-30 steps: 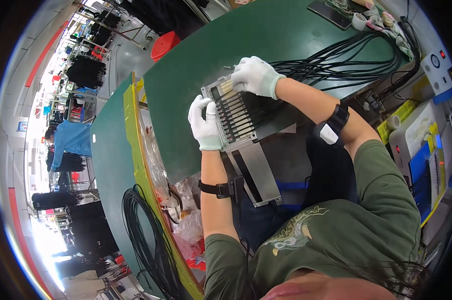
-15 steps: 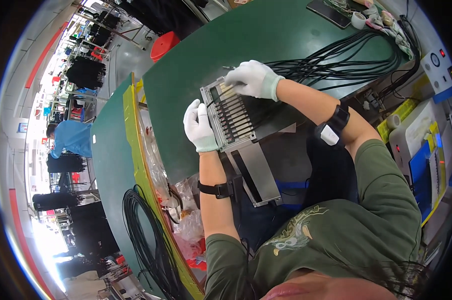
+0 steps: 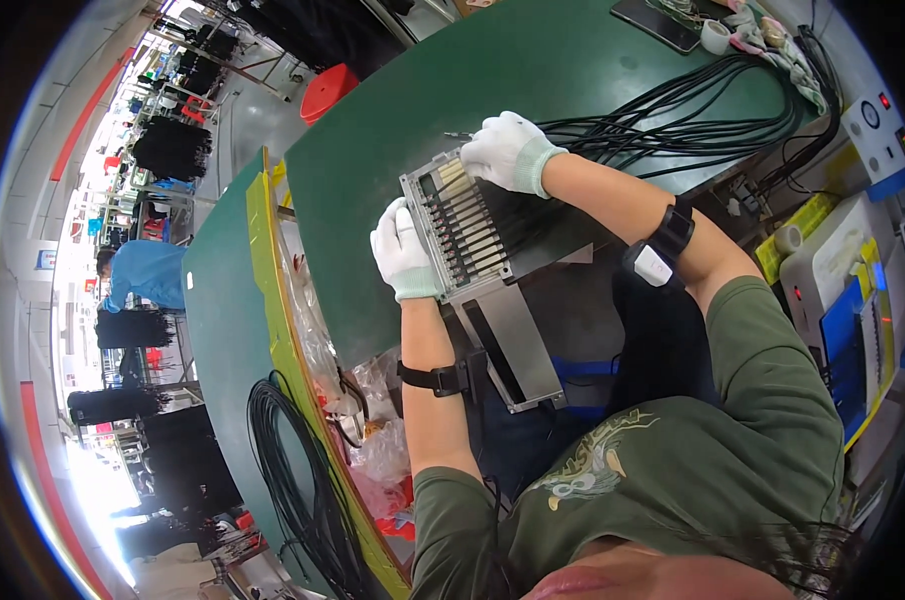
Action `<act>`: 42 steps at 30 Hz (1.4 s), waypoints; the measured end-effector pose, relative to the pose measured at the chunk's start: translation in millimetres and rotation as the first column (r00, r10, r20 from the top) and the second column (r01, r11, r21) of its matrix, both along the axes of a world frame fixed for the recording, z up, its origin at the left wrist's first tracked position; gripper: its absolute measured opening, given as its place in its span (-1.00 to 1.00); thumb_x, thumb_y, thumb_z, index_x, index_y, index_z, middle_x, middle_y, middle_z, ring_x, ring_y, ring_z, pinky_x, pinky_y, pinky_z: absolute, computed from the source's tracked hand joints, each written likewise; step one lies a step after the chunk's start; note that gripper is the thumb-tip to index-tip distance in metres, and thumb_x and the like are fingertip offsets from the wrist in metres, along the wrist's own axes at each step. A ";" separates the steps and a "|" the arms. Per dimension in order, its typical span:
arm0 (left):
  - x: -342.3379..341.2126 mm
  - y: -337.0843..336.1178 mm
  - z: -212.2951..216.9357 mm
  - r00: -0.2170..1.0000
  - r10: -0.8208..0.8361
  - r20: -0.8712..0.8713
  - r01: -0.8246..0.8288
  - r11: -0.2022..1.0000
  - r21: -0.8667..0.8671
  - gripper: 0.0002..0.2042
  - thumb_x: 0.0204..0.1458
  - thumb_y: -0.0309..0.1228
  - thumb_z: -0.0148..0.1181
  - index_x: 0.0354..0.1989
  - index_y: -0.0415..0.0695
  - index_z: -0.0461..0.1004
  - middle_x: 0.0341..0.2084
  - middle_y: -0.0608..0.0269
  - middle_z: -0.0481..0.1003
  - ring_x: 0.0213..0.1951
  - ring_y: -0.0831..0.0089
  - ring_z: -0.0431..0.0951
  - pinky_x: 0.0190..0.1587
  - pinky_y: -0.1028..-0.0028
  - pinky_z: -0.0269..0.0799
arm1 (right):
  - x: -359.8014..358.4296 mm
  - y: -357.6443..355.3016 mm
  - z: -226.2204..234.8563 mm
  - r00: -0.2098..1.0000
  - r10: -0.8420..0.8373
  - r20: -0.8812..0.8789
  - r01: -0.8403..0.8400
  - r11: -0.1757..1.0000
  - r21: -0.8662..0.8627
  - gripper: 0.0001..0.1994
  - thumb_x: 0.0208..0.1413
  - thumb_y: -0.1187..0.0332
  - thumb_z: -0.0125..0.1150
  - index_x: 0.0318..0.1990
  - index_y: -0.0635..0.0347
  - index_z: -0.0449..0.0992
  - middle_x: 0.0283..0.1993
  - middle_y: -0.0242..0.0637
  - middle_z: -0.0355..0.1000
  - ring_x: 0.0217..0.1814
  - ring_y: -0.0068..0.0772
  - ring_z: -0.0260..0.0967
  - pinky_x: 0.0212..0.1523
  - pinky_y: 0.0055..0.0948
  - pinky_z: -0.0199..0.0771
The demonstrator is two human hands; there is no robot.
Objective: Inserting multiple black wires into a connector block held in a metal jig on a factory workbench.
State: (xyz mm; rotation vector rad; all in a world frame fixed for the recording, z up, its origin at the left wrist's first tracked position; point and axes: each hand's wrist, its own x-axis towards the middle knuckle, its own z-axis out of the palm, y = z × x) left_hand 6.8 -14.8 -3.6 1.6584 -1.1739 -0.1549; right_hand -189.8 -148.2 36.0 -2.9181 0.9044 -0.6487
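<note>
A metal fixture point(image 3: 439, 240) with a row of pale slats and dark clips lies tilted at the green table's near edge. At its left side is my left hand point(image 3: 403, 250), white-gloved, fingers bent in against the frame; what lies under the fingertips is hidden. My right hand point(image 3: 508, 155), also gloved, is closed in a pinch over the fixture's far right corner, its fingertips out of sight. Behind that hand a bundle of black cables point(image 3: 663, 125) runs off to the right. A small cable end point(image 3: 458, 135) pokes out beside my right knuckles.
A grey metal box point(image 3: 518, 340) adjoins the fixture's near end. More black cable point(image 3: 293, 480) lies coiled on the left table point(image 3: 218, 300). A phone point(image 3: 658, 25) and a tape roll point(image 3: 716, 37) sit far right. A red stool point(image 3: 329, 92) stands beyond; a person in blue point(image 3: 148, 275) is far left.
My right hand has shifted slightly right and up, off the slats, and its fingers have drawn together. A dark strand between the hands no longer shows. My left fingers have closed in slightly.
</note>
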 end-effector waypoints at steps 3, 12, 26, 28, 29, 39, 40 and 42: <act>-1.4 -1.1 0.7 1.000 -0.025 -0.015 0.024 0.999 -0.030 -0.71 0.28 -0.28 -0.04 -0.08 -0.16 0.58 -0.23 0.14 0.56 -0.16 0.29 0.46 0.00 0.34 0.35 | -0.7 -2.4 -0.4 1.000 -0.010 -0.026 0.010 1.000 -0.015 -0.91 0.09 0.17 0.17 -0.40 -0.19 0.54 -0.42 -0.51 0.48 -0.23 -0.34 0.42 -0.16 -0.30 0.34; -3.9 2.0 4.8 0.998 -0.032 0.054 0.030 0.999 0.041 -0.72 0.30 -0.33 -0.06 -0.11 -0.25 0.55 -0.17 0.18 0.56 -0.11 0.40 0.52 0.06 0.42 0.38 | -1.1 -5.4 0.5 0.999 -0.006 -0.039 0.007 0.999 0.046 -0.83 0.10 0.16 0.10 -0.38 -0.13 0.61 -0.40 -0.38 0.54 -0.21 -0.24 0.49 -0.13 -0.22 0.39; -1.3 0.3 0.9 0.994 -0.104 0.018 0.104 0.994 -0.031 -0.73 0.29 -0.35 -0.05 -0.12 -0.25 0.56 -0.18 0.12 0.56 -0.11 0.31 0.54 0.07 0.37 0.38 | 4.4 -6.7 2.7 0.998 -0.035 -0.055 0.042 0.989 0.141 -0.88 0.13 0.17 0.14 -0.37 -0.16 0.58 -0.40 -0.42 0.52 -0.19 -0.24 0.47 -0.11 -0.22 0.40; 1.5 -1.8 0.7 0.990 -0.124 0.069 0.125 0.992 -0.013 -0.72 0.28 -0.31 -0.02 -0.09 -0.21 0.56 -0.12 0.08 0.55 -0.05 0.25 0.51 0.10 0.34 0.35 | 7.4 -5.7 0.5 0.998 -0.039 -0.043 0.044 0.989 0.141 -0.88 0.12 0.17 0.14 -0.38 -0.16 0.58 -0.40 -0.42 0.52 -0.18 -0.24 0.47 -0.11 -0.22 0.40; 3.1 -3.0 0.9 0.982 -0.145 0.121 0.145 0.989 0.005 -0.72 0.27 -0.27 0.01 -0.05 -0.17 0.56 -0.06 0.03 0.53 0.00 0.20 0.49 0.14 0.31 0.32 | 9.0 -5.2 -0.4 0.999 -0.043 -0.030 0.047 0.989 0.142 -0.88 0.12 0.17 0.14 -0.38 -0.16 0.58 -0.40 -0.41 0.52 -0.18 -0.25 0.47 -0.12 -0.22 0.41; -19.0 -3.5 17.1 0.783 -0.250 0.570 0.064 0.943 0.326 -0.58 0.04 0.08 0.18 0.05 0.27 0.57 0.36 0.02 0.16 0.36 -0.10 0.08 0.41 0.05 -0.17 | -3.2 -20.6 11.6 0.987 -0.161 0.022 0.155 0.974 0.164 -0.80 0.09 0.07 0.18 -0.28 -0.12 0.63 -0.22 -0.29 0.55 -0.07 -0.20 0.49 -0.02 -0.19 0.42; -19.2 -3.1 16.4 0.786 -0.254 0.564 0.064 0.940 0.334 -0.58 0.05 0.05 0.19 0.07 0.26 0.56 0.34 -0.02 0.19 0.33 -0.09 0.12 0.40 0.09 -0.12 | -3.8 -22.8 11.7 0.986 -0.167 0.005 0.164 0.970 0.177 -0.80 0.08 0.07 0.20 -0.28 -0.13 0.64 -0.21 -0.30 0.55 -0.06 -0.21 0.48 -0.02 -0.20 0.42; -22.0 -5.3 16.7 0.789 -0.269 0.552 0.073 0.934 0.350 -0.58 0.07 -0.02 0.22 0.12 0.24 0.53 0.28 -0.12 0.26 0.28 -0.05 0.20 0.37 0.17 -0.03 | -6.3 -26.0 10.9 0.981 -0.189 -0.034 0.192 0.960 0.204 -0.81 0.05 0.07 0.24 -0.29 -0.14 0.64 -0.18 -0.32 0.54 -0.04 -0.23 0.47 -0.01 -0.20 0.43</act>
